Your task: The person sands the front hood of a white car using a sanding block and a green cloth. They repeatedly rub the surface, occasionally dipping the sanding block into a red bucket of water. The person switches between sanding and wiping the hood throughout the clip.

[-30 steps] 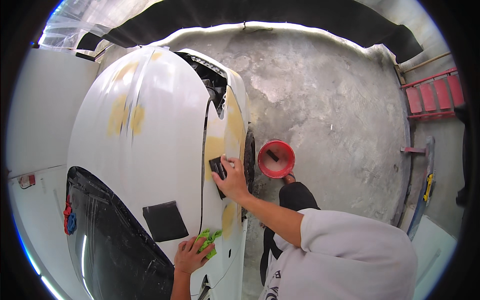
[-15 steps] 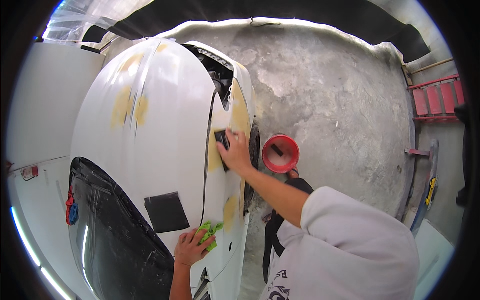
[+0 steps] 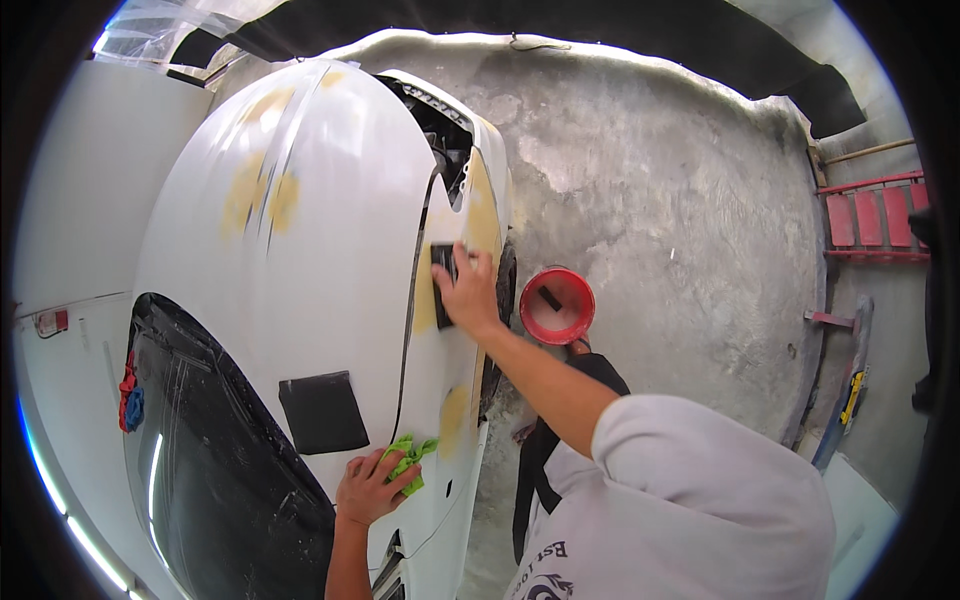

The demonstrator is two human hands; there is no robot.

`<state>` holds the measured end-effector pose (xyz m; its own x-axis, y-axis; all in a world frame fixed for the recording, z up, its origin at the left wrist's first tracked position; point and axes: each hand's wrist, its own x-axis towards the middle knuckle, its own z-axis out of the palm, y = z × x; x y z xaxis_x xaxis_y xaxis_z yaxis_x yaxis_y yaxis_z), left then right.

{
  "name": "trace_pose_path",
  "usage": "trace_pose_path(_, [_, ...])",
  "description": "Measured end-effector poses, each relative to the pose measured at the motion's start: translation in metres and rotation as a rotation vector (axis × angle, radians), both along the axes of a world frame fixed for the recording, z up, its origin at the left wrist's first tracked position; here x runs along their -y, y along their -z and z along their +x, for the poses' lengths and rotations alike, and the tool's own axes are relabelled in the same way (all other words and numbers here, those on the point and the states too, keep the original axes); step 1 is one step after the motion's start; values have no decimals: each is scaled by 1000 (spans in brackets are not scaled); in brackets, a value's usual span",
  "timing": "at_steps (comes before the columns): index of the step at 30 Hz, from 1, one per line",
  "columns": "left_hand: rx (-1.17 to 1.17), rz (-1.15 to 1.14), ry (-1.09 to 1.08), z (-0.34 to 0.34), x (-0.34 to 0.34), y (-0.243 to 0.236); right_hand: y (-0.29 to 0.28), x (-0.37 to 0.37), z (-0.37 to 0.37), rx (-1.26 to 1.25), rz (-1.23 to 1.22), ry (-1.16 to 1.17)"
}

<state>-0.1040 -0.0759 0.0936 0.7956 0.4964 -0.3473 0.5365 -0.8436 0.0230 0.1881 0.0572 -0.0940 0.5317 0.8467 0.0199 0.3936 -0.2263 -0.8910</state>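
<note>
Holding a black rectangular pad flat on a white, yellow-patched car fender, gripped under the right hand. Clutching a crumpled lime-green cloth in the left hand, resting on white bodywork just beside a flat, square black sheet.

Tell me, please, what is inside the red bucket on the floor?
The red bucket holds what looks like cloudy liquid and a dark rectangular block. Anything beneath the murky surface cannot be seen.
</note>
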Motion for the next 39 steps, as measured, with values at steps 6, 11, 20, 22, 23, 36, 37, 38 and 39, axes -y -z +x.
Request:
trace_pose_path(6, [38,1,7,-2,-2,3,-4,17,-12,-130,-146,-140])
trace_pose_path(11, [-16,-5,-3,-4,0,1,1,4,-5,-154,-151,-79])
trace_pose_path(20, [20,33,0,-1,-3,4,2,3,5,-145,-55,-44])
trace_pose_path(22, [34,3,-10,-2,-2,4,-3,21,1,-165,-79,-165])
trace_pose_path(23, [37,0,-15,-2,-2,4,-4,26,-1,-182,-118,-247])
trace_pose_path(36, [10,16,-30,-6,3,4,-11,9,3,29,-5,-109])
trace_pose_path(37, [8,11,-32,-7,3,3,-13,10,1,23,-22,-134])
trace_pose_path(38, [-2,7,-31,-7,3,3,-15,12,-1,43,-4,-153])
trace_pose_path(39, [-17,-9,-43,-8,4,2,-16,18,-4,52,-65,-246])
